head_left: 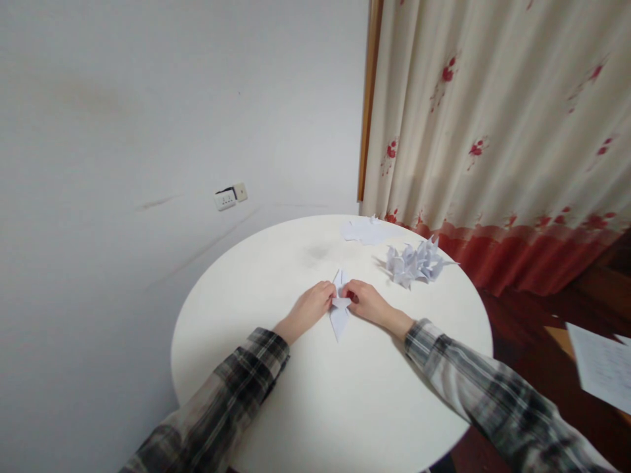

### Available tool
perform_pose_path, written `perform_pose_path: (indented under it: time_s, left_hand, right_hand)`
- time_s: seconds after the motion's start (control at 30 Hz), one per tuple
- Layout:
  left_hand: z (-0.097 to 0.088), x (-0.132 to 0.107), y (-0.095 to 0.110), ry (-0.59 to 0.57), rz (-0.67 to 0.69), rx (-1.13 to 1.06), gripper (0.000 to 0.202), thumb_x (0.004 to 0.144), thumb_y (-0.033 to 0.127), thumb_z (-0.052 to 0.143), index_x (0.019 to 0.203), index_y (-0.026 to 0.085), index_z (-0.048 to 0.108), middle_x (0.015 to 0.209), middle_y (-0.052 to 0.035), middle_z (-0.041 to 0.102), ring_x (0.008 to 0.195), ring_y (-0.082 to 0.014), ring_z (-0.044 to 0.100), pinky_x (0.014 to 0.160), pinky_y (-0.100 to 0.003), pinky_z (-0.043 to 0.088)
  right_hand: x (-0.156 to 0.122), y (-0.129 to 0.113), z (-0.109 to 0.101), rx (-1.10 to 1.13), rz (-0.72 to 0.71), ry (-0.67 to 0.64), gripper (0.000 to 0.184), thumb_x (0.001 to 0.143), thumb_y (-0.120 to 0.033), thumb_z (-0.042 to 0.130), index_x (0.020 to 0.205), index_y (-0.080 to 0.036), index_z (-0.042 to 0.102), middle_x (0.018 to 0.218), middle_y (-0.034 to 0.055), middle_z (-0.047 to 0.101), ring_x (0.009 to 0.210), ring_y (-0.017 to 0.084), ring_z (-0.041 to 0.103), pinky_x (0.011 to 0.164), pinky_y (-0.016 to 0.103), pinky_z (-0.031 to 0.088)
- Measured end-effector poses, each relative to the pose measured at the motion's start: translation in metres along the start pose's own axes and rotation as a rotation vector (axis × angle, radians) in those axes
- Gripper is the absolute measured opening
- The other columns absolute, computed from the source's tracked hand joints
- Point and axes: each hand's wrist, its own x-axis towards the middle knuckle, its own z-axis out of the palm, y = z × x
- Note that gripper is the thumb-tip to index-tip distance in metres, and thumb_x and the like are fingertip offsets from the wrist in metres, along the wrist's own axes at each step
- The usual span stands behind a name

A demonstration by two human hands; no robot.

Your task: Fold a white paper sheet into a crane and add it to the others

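Observation:
A folded white paper (339, 322), long and pointed at both ends, lies on the round white table (276, 263) between my hands. Its near tip points toward me and a small flap crosses its middle. From the left, my left hand (319, 299) pinches the paper's edge with curled fingers. My right hand (363, 301) grips the opposite edge, thumb and fingers closed near the middle flap. The fingertips partly hide the paper's sides.
A cluster of folded paper cranes (417, 261) stands at the table's right rear. Flat white sheets (365, 231) lie at the far edge. A wall socket (225, 200) is beyond the table, and a flowered curtain (493, 131) hangs at right. Printed paper (601, 364) lies lower right.

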Motion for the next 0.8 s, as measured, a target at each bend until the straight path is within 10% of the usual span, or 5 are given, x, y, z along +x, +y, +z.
perform_pose_path:
  time_s: [0.8]
  left_hand:
    - [0.014,0.004,-0.004,0.052,-0.11,-0.364,0.024,0.071,0.003,0.048,0.089,0.018,0.052,0.081,-0.0001,0.06,0.076,-0.0126,0.056,0.072,-0.025,0.044]
  right_hand:
    - [0.001,-0.005,0.001,-0.07,0.083,-0.006,0.02,0.068,-0.005,0.05,0.084,-0.017,0.051,0.077,0.0024,0.057,0.071,0.013,0.051,0.065,0.021,0.036]
